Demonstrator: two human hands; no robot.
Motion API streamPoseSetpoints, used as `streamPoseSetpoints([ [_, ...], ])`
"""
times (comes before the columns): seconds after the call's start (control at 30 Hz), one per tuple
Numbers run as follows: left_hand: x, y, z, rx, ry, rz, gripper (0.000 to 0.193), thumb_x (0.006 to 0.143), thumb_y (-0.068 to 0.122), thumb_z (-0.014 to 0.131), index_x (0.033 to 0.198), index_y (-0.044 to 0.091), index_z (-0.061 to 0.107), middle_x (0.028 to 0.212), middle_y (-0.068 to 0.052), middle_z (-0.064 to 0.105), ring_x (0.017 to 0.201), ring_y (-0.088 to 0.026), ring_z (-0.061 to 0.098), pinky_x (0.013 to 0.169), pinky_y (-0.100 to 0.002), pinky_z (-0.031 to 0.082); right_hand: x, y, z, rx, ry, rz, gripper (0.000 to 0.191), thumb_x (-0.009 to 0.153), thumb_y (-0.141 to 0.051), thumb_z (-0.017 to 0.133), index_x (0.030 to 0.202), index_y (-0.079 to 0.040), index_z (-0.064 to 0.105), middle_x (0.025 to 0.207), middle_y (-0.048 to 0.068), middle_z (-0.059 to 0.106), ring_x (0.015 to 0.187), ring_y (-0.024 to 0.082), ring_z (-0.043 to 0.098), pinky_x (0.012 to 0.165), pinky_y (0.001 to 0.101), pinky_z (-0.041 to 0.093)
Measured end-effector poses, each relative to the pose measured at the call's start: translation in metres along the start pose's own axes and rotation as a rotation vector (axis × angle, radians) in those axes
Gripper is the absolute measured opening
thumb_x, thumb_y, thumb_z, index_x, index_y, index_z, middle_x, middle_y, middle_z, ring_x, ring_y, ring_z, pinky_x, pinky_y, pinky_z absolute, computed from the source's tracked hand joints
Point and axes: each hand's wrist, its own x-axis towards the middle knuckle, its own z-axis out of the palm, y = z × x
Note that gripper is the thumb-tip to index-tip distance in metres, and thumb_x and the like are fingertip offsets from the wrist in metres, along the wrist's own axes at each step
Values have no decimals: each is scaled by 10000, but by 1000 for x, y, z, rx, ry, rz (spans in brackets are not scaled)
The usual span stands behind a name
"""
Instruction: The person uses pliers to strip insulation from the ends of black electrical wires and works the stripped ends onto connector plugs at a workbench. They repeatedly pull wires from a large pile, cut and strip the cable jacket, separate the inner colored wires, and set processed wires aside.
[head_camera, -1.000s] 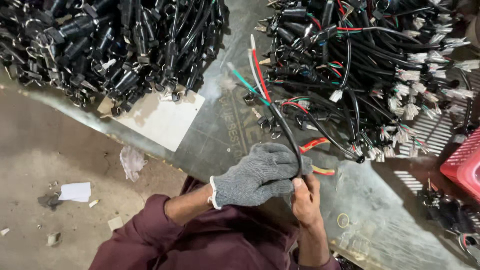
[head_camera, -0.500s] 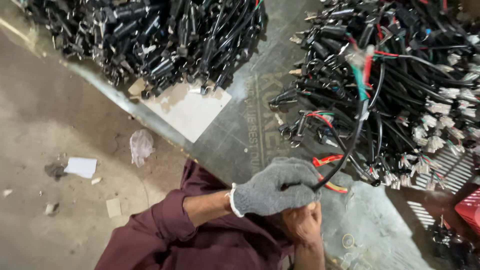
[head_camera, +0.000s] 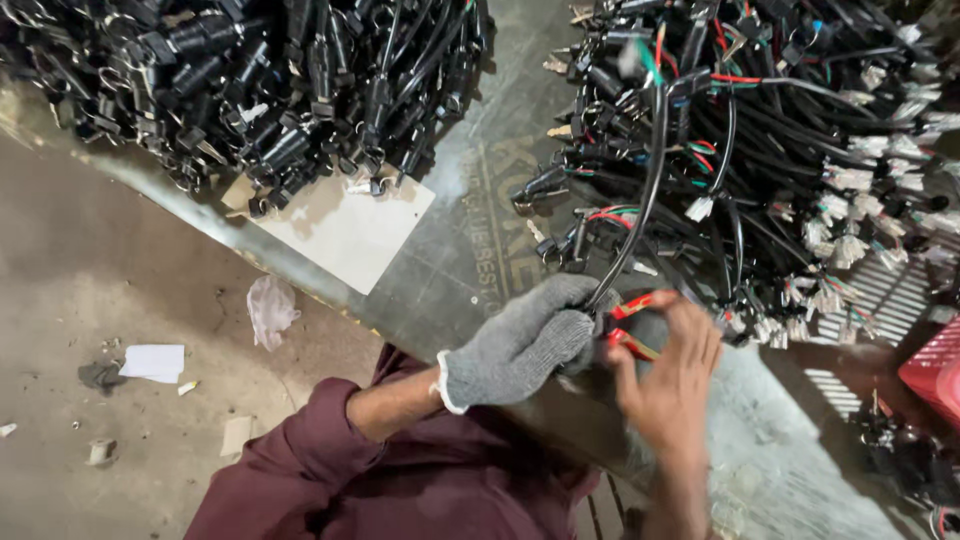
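Your one head camera looks straight down, close over grey metal table. Floor shows left of table. No second view.

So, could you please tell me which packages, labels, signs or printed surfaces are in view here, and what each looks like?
Printed lettering: faint pale characters on the dark worn mat between the two cable piles.
White card: flat blank sheet under the left pile's edge.
White paper slip: small rectangle on the concrete floor, left.
No screens or packages.
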Motion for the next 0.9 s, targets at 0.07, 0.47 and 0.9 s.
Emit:
streamPoseSetpoints([
  [0.07,-2,8,-5,211,21,203,333,1079,183,576,1370,25,545,1076,-95,617,941,-188,611,850,-322,536,9,7,-3,-262,-183,-8,780,830,-611,666,1386,-76,554,1386,178,535,1288,366,475,1052,514,332],
  [0.47,9,24,-12,385,-141,214,276,1079,233,606,1283,46,609,1044,-69,652,926,-155,649,821,-317,543,-30,44,22,607,-97,800,311,965,-316,637,1141,-61,620,984,65,675,934,315,623,759,445,443],
  [0.9,4,32,15,-21,-30,-181,439,1108,148,516,1525,43,426,985,-42,593,770,-105,529,640,-240,465,27,-9,-9,46,-72,99,366,765,-260,943,838,-89,628,843,72,676,822,293,694,673,388,516],
])
